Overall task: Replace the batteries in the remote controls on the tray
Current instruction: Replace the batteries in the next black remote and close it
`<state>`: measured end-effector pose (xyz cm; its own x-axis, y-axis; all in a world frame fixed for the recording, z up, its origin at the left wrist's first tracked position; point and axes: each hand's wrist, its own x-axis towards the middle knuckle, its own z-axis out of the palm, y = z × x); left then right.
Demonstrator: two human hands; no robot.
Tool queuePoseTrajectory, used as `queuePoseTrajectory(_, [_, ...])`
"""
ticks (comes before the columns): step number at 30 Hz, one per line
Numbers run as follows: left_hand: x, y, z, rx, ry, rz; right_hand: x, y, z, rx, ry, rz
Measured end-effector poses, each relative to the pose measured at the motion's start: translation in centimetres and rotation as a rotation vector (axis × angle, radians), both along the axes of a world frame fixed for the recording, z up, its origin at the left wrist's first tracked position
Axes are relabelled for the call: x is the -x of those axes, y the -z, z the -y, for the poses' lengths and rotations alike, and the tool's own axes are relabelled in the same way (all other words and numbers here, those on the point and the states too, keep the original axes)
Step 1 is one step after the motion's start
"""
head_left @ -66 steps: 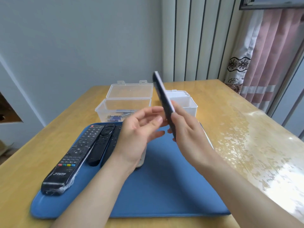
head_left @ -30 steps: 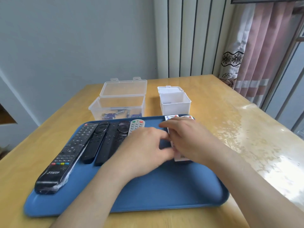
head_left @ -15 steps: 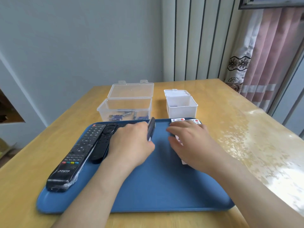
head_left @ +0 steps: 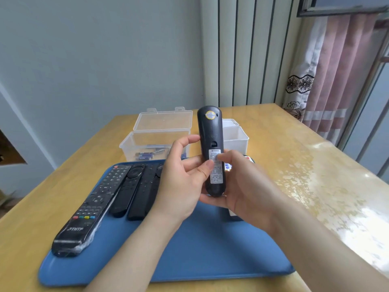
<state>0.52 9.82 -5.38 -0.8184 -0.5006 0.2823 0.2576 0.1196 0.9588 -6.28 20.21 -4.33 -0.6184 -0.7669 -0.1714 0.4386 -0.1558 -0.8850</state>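
Dark remote held upright above the far middle of the tray, back face toward the camera. Round yellow sticker near its top end; white printed label on the lower back.

Left hand: thumb pressed on the label's left edge, fingers curled behind the body, forefinger raised along the left side. Right hand: fingers wrapped under the bottom end, thumb on the upper part of the label. Both hands clamped on the dark remote.

Tray, left part: three black remotes side by side, buttons up; the leftmost is longest and wrapped in clear film. A white remote shows at the far right of the tray, mostly hidden behind the right hand.

Beyond the tray on the tabletop: clear box, lid open, with batteries inside; white box just right of it. Pink curtain far right.
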Motion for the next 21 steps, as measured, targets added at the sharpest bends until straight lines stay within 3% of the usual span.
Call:
queuePoseTrajectory(8, [0.0, 0.8, -0.7, 0.466, -0.162, 0.015, 0.7, 0.6, 0.1, 0.016, -0.005, 0.041])
queuePoseTrajectory(14, [0.2, 1.1, -0.2, 1.086, -0.333, -0.001, 1.3, 0.5, -0.3, 0.018, 0.077, 0.006])
queuePoseTrajectory(21, [-0.1, 0.6, -0.1, 1.177, -0.341, 0.022, 1.2, 1.0, 0.0, -0.011, 0.086, 0.026])
